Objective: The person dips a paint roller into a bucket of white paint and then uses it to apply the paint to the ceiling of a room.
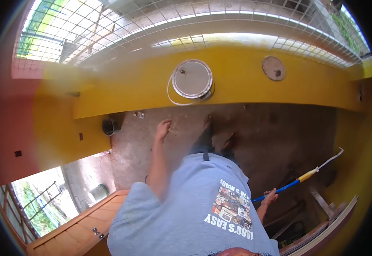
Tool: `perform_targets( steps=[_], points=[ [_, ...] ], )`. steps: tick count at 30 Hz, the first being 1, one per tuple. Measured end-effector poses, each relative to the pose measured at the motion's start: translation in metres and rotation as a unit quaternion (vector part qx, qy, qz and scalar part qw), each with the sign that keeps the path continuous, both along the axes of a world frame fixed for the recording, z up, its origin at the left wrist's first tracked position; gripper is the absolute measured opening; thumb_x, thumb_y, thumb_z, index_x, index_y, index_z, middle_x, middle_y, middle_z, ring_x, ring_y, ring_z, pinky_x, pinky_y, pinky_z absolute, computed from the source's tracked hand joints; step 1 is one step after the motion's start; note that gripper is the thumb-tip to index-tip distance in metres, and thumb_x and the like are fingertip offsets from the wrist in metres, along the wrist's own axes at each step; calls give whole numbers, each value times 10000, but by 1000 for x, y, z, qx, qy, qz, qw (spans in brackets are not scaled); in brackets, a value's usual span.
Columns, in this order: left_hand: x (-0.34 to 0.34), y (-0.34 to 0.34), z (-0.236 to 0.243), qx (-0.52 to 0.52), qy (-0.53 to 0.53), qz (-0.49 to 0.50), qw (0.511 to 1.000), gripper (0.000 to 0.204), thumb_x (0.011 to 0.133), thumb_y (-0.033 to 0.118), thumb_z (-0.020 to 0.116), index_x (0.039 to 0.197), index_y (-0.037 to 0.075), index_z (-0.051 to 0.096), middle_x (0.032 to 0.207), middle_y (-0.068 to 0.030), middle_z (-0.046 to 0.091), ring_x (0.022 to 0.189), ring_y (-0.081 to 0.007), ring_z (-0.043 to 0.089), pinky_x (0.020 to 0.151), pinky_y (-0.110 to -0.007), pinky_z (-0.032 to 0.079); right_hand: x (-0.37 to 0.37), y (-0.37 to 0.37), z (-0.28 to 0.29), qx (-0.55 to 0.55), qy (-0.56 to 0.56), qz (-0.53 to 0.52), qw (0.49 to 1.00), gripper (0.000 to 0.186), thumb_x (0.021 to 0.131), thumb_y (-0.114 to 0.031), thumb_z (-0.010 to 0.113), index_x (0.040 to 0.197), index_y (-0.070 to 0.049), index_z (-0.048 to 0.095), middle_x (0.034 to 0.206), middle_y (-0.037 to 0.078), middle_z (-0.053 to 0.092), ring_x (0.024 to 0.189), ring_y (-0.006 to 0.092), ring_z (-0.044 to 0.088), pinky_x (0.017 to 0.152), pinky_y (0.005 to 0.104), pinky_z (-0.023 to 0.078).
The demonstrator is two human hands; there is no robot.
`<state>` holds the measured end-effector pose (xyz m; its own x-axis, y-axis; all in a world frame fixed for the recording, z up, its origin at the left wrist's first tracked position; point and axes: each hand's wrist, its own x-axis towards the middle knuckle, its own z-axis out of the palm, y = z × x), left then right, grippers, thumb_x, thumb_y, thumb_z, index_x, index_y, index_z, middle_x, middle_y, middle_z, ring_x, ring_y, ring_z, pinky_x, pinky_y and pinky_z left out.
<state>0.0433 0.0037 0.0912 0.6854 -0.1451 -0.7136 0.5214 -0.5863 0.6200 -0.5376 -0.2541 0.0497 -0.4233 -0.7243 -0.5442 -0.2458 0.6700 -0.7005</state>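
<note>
Closest in, the right hand (270,197) is wrapped tight around the blue handle of a roller pole (299,181), low at the person's side; the pole angles up and away to the right, blue giving way to a yellow collar and then a thin white metal arm near the yellow side wall (356,162). The roller end itself is hard to make out.

A little further out, the left hand (163,129) hangs free over the bare concrete floor (263,128), fingers loosely curled, holding nothing. The feet stand just beside it, toes towards the wall.

Beyond them, the yellow ledge (237,81) runs across the view, and there sits the paint bucket (193,80), lid on, white wire handle drooping off its left side. A separate round lid (274,68) lies well apart to the right.

My read: with the pole gripped so far back, the tip will swing wide, so keep it low and clear of the wall, and use the free hand to steady the bucket.
</note>
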Motion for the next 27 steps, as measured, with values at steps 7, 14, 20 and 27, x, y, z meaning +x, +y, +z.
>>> perform_targets(
  steps=[7, 14, 20, 27],
  points=[
    [71, -13, 6, -196, -14, 103, 975, 433, 961, 306, 484, 1305, 45, 483, 1228, -106, 589, 1108, -228, 571, 937, -379, 441, 134, -36, 101, -233, 80, 99, 964, 202, 937, -250, 568, 986, -79, 472, 657, 1, 437, 487, 70, 429, 423, 232, 400],
    [113, -36, 8, -198, 41, 3, 979, 393, 971, 290, 466, 1262, 34, 533, 1168, -119, 614, 1088, -231, 581, 930, -354, 448, 235, -45, 252, -148, 18, 308, 940, 187, 954, -245, 555, 1026, -77, 514, 701, -11, 440, 529, 55, 396, 426, 212, 328],
    [121, -51, 41, -279, 111, -85, 950, 368, 977, 331, 478, 1168, 43, 605, 1068, -79, 663, 1006, -184, 627, 905, -334, 477, 297, -42, 355, -152, 210, 632, 730, 346, 872, -129, 605, 1187, 12, 582, 886, 91, 617, 737, 203, 558, 672, 339, 451],
    [128, -58, 57, -311, 77, -160, 934, 302, 949, 301, 560, 1063, 40, 659, 1023, -55, 670, 979, -149, 620, 891, -321, 483, 391, -41, 387, -102, 310, 734, 596, 398, 864, -96, 592, 1261, -115, 563, 842, 158, 535, 733, 339, 559, 659, 402, 447]
  ],
)
